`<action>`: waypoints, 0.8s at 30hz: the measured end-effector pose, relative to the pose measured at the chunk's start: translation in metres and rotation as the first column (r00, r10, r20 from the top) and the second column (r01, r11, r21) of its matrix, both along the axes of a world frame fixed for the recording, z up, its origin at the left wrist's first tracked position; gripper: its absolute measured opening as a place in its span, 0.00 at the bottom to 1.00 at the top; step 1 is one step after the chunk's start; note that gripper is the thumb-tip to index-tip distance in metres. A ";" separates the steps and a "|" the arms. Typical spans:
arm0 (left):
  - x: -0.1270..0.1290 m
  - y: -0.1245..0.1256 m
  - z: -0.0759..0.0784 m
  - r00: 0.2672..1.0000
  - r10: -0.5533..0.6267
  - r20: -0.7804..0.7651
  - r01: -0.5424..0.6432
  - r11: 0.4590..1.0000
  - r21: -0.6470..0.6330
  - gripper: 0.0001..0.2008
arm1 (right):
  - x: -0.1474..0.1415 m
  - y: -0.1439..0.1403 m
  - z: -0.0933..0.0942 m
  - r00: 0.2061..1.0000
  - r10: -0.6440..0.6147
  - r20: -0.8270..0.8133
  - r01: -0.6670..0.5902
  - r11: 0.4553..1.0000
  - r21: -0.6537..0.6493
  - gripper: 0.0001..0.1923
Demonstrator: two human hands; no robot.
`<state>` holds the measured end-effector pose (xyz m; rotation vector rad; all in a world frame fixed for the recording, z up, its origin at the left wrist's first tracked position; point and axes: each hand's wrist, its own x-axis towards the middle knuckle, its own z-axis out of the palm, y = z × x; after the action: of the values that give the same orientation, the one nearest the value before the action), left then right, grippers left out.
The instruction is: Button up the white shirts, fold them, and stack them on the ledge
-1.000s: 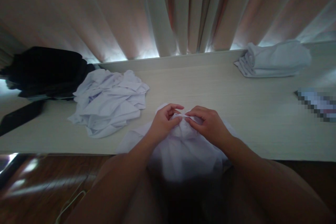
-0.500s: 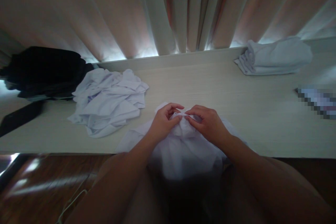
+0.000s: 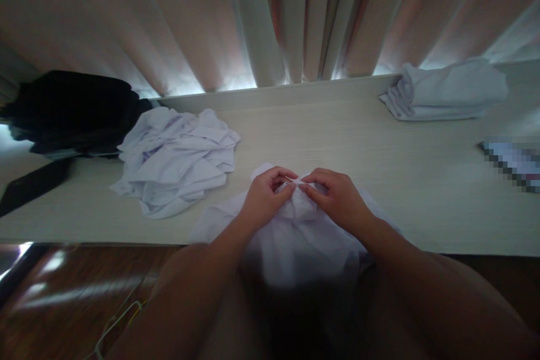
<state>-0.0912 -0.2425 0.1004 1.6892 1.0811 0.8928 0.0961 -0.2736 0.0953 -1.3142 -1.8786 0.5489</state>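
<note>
A thin white shirt (image 3: 291, 242) lies bunched over the table's front edge and hangs toward my lap. My left hand (image 3: 266, 194) pinches its fabric between thumb and forefinger, near the middle. Facing it, my right hand (image 3: 337, 196) pinches the same stretch of cloth, fingertips almost meeting the left ones. A small taut fold shows between the two pinches. Any button or other small part under the fingers is too small to make out. Left of my hands, a crumpled heap of white cloth (image 3: 181, 160) rests on the table.
The pale table (image 3: 312, 129) runs along a curtain (image 3: 202, 17). Dark folded clothes (image 3: 76, 109) are stacked at the far left, behind a flat black object (image 3: 36, 183). Folded white cloth (image 3: 455, 90) lies at the back right, near a pixelated object (image 3: 512, 163). A cable (image 3: 112, 320) hangs lower left.
Both hands keep their pinch on the shirt, with fingertips shifted very slightly. The whole view has moved a little; the objects on the table stay in place.
</note>
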 end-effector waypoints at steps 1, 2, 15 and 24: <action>0.000 0.000 0.000 1.000 0.002 -0.001 -0.002 1.000 0.000 0.07 | 0.000 0.000 0.000 1.000 -0.003 -0.009 0.003 1.000 -0.009 0.06; 0.000 0.000 0.000 1.000 0.003 0.001 -0.003 1.000 0.001 0.06 | -0.001 0.000 0.000 1.000 -0.008 -0.016 0.008 1.000 -0.018 0.06; 0.003 0.000 0.002 0.999 0.015 0.052 -0.012 0.998 -0.059 0.07 | 0.000 -0.001 0.005 0.998 -0.016 -0.056 0.011 0.997 -0.078 0.07; 0.006 -0.002 0.005 0.984 0.071 0.161 -0.042 0.983 -0.181 0.10 | 0.003 -0.001 0.006 1.000 0.004 -0.022 -0.006 0.999 -0.052 0.05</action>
<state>-0.0852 -0.2443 0.1050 1.4177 1.0666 0.9282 0.0989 -0.2750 0.1017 -1.3321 -1.8612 0.6165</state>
